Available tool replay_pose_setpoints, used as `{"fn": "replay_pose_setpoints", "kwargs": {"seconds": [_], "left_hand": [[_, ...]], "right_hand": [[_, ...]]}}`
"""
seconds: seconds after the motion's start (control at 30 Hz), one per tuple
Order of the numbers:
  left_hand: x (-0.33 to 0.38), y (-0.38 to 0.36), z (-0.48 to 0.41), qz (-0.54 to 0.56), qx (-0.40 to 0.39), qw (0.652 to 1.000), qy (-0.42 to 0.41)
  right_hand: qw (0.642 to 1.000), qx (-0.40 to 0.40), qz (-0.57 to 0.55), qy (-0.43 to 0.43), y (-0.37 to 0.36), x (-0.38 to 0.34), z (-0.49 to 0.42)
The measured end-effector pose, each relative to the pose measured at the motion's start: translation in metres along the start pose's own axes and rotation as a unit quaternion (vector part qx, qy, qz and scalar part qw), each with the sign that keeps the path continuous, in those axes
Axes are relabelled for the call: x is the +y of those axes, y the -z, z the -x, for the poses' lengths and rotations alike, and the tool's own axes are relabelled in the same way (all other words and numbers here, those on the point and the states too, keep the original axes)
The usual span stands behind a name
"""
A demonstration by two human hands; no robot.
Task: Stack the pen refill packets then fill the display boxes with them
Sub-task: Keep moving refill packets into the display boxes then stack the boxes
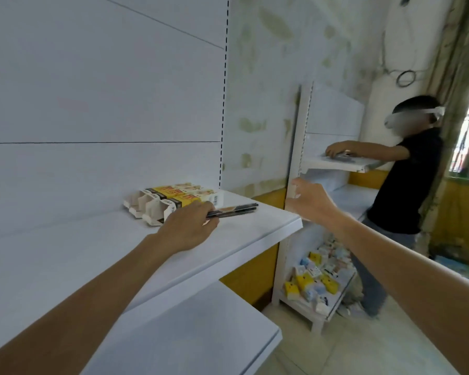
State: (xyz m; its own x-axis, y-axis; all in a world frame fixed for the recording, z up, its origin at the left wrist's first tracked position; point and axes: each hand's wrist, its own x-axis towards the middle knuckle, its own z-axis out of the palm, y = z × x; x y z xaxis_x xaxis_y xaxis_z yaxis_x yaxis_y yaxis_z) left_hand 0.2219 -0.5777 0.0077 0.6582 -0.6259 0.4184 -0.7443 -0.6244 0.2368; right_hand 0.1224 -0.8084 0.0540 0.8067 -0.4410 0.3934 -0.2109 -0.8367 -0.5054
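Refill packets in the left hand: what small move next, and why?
Probably slide the packets into an open slot of the display boxes: the left hand grips them right beside the boxes, whose near slots look empty.

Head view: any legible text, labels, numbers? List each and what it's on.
None can be read.
display boxes: red print on yellow panels, plus a barcode; too blurred to read.
pen refill packets: no legible print.
small boxes on the far low shelf: too small to read.
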Motion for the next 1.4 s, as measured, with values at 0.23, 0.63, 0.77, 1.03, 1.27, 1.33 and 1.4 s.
{"fn": "replay_pose_setpoints", "kwargs": {"seconds": [0.23,0.63,0.77,1.03,1.27,1.33,1.4], "left_hand": [[0.0,-0.017,-0.033,0.003,0.02,0.999,0.05],[-0.122,0.042,-0.002,-0.076,0.108,0.96,0.247],[-0.131,0.035,0.019,-0.097,0.051,0.949,0.296],[-0.116,0.031,0.018,-0.149,0.029,0.936,0.319],[-0.098,-0.011,-0.027,0.074,0.026,0.948,0.309],[-0.097,-0.019,-0.033,0.024,0.026,0.955,0.296],[-0.101,-0.022,-0.032,-0.125,0.062,0.949,0.283]], "right_hand": [[0.998,-0.034,0.022,0.055,-0.027,0.026,-0.081],[0.956,-0.123,-0.029,0.264,-0.122,-0.041,-0.148],[0.935,-0.165,0.03,0.314,-0.155,-0.039,-0.159],[0.908,-0.11,0.016,0.405,-0.196,-0.04,-0.174],[0.905,-0.036,-0.022,0.422,-0.209,-0.03,-0.172],[0.905,-0.029,-0.022,0.425,-0.212,-0.027,-0.17],[0.901,-0.035,-0.029,0.432,-0.214,-0.025,-0.171]]}}
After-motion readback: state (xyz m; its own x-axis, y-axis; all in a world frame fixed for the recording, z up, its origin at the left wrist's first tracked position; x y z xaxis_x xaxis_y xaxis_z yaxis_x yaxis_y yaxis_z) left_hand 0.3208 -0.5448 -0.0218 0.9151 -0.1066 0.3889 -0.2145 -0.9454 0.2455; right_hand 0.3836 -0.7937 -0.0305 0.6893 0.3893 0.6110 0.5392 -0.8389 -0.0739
